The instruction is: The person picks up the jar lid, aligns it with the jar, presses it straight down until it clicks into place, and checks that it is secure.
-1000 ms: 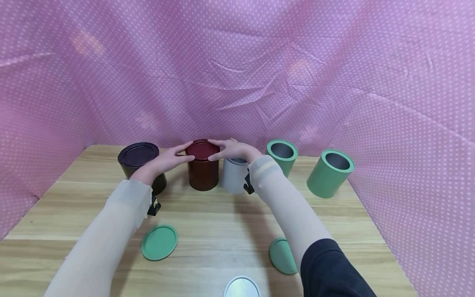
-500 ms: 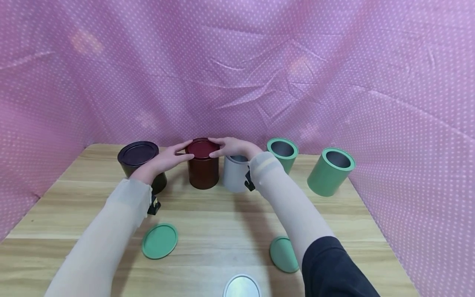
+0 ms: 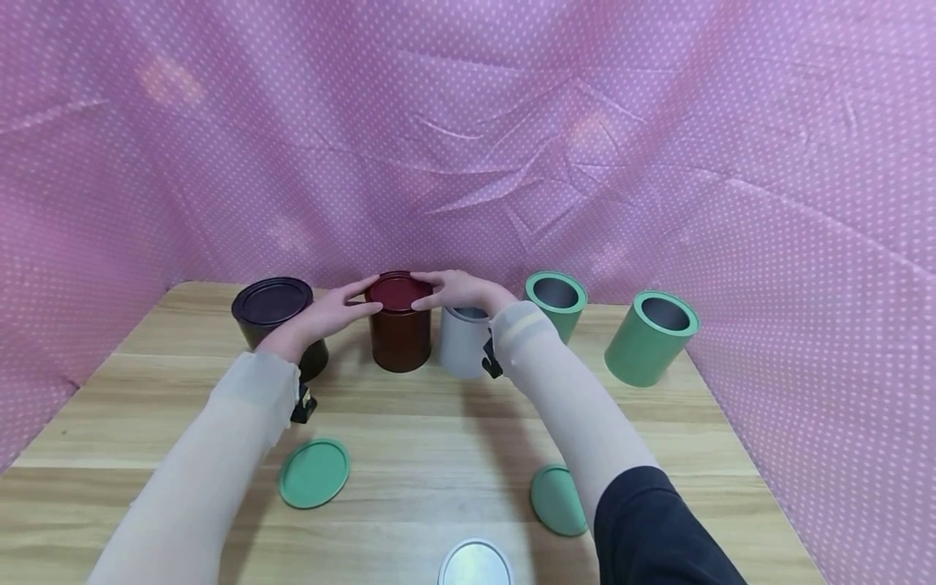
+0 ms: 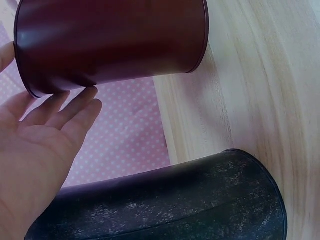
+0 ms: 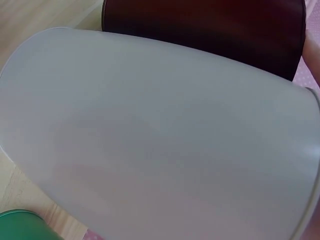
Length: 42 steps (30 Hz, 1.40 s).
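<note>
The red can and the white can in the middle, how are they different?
The red can is dark red, while the white can is pale. The red can has a red lid on top, but the white can is open. Both are round and stand upright on the wooden table.

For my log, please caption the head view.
Both hands at a red can, between a black can and a white can.

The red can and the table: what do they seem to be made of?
Red can: probably painted metal, smooth and slightly glossy, judging by its soft highlights and thin raised edges. Table: wood or wood-look laminate, pale, with streaky grain and straight board lines.
</note>
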Each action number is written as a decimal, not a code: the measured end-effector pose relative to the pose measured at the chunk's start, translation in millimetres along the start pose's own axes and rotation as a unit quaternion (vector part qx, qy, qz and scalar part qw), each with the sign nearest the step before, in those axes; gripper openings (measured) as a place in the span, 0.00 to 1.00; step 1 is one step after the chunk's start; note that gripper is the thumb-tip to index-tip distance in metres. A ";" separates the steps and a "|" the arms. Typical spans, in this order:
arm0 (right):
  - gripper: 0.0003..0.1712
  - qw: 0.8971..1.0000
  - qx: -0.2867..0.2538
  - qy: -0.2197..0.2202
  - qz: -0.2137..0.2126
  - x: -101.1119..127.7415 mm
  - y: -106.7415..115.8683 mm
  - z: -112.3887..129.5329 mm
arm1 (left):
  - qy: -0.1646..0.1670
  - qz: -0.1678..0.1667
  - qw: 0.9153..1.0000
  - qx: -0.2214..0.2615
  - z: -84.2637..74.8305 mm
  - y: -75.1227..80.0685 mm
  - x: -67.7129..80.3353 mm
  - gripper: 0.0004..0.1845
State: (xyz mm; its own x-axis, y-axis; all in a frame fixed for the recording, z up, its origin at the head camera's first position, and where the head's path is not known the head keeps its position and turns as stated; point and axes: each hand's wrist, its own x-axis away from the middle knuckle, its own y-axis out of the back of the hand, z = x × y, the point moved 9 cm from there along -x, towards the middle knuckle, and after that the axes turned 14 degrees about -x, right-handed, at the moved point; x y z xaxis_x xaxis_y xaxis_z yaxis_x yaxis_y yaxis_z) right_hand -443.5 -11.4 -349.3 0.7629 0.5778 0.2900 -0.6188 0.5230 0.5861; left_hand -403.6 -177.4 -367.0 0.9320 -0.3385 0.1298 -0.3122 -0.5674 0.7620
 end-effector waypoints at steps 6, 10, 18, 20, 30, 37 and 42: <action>0.42 1.000 0.012 0.002 -0.001 -1.2 -1.2 -0.3 | -0.001 -0.004 1.000 -0.002 -0.7 0.1 3.2 0.38; 0.42 1.000 0.007 -0.002 -0.005 -1.0 -0.7 -1.5 | 0.001 -0.006 1.000 -0.003 0.5 -0.5 1.1 0.38; 0.41 1.000 0.007 -0.008 -0.010 2.9 -0.8 -1.3 | 0.008 -0.006 1.000 -0.013 0.0 -0.8 1.2 0.38; 0.41 1.000 0.013 -0.008 -0.011 2.9 -1.0 -1.2 | 0.012 -0.006 1.000 -0.015 -0.3 -0.4 2.2 0.38; 0.41 1.000 0.027 -0.005 -0.012 3.3 -0.2 -2.9 | 0.017 0.000 0.999 0.048 -2.9 -4.0 2.1 0.37; 0.42 1.000 0.027 0.003 -0.007 3.2 -1.8 -3.0 | 0.025 -0.001 0.999 0.042 -3.5 -3.8 3.3 0.37; 0.42 0.999 0.034 0.006 -0.009 3.7 -1.0 -1.0 | 0.033 -0.001 0.999 0.030 -4.0 -1.3 4.4 0.37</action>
State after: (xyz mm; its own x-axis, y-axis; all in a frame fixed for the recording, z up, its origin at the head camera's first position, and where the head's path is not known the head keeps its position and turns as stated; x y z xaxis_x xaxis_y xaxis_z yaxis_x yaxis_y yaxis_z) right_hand -440.3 -9.2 -349.6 0.7712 0.5765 0.2699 -0.5906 0.4901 0.6411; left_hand -398.4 -175.2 -364.9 0.9422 -0.2883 0.1708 -0.3187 -0.6130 0.7230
